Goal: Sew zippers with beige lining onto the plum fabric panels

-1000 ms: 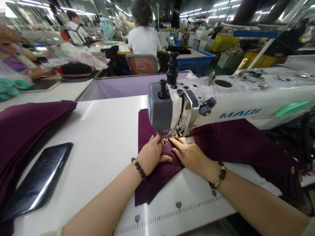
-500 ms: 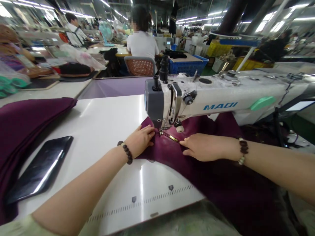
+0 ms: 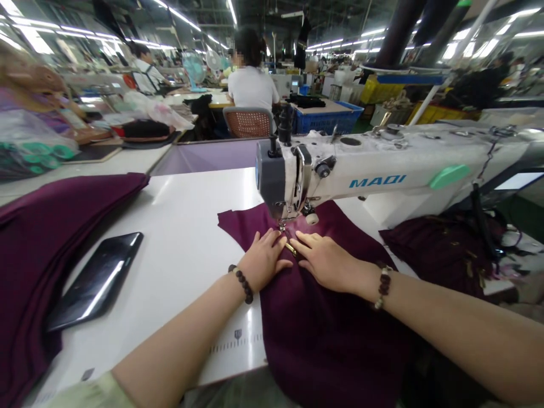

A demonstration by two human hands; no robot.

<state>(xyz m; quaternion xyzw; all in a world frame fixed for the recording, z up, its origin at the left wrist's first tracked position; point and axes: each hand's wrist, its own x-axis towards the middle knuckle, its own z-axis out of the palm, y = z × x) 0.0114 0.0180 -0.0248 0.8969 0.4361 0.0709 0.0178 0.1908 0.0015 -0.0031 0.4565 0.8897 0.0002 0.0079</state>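
The maroon cloth lies on the white surface directly under the head of the sewing machine. Its long axis runs from the needle area toward the person. The far end fans out to the left behind the needle, and the near end spills over the front edge of the surface and hangs out of view.

A small brass-coloured piece sits on the cloth just in front of the presser foot. It points along that same line and may be a zipper part, but it is too small to tell.

The left hand and the right hand lie palm down on the cloth on either side of this piece, fingertips aimed at the needle and nearly meeting. Neither grip is clenched: the fingers are stretched out flat, pressing the cloth down and grasping nothing. Each wrist wears a bead bracelet.

To the left, well apart from the hands, a dark phone lies flat beside a folded stack of maroon fabric. To the right, under the machine's arm, sits a dark heap of cloth. Beyond the surface a person in a white top sits on a chair with their back turned, near a blue crate.
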